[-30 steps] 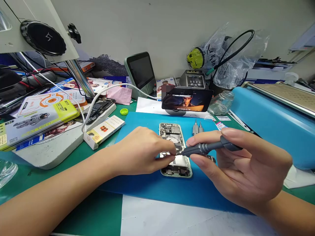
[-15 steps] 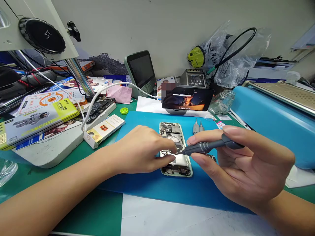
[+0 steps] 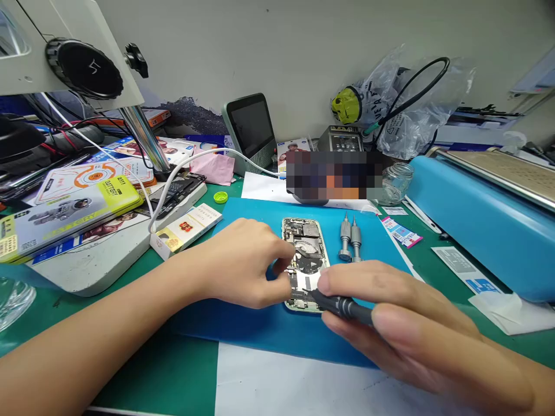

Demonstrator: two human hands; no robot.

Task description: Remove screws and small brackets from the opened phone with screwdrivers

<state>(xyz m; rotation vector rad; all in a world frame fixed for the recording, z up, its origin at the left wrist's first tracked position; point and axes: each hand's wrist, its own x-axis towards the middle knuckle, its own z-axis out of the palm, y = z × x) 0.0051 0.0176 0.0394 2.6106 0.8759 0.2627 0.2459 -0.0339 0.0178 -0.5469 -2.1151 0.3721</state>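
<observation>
Dark screwdriver [image 3: 342, 306]: lower than a moment ago; its tip has left the left fingertips and now points at the phone's lower end, so tool and fingers are at separate spots; contact with the phone cannot be told.
Right hand [image 3: 416, 323]: lower right of the frame, fingers closed around the screwdriver.
Left hand [image 3: 245, 263]: centre of the frame, thumb and forefinger curled towards each other at the phone's left edge; whether they pinch anything small, I cannot tell.
Opened phone [image 3: 309, 231]: just right of centre, inner parts exposed, lying on a blue mat [image 3: 260, 329].
Two grey screwdrivers [image 3: 345, 234]: side by side, tips up the frame, right of the phone.
Blue machine [image 3: 477, 225]: right side of the frame.
Small box [image 3: 186, 228]: left of the mat, beside a white cable [image 3: 173, 170].
Blocked view: left fingers cover part of the phone's left edge; right fingers, its lower right corner.
</observation>
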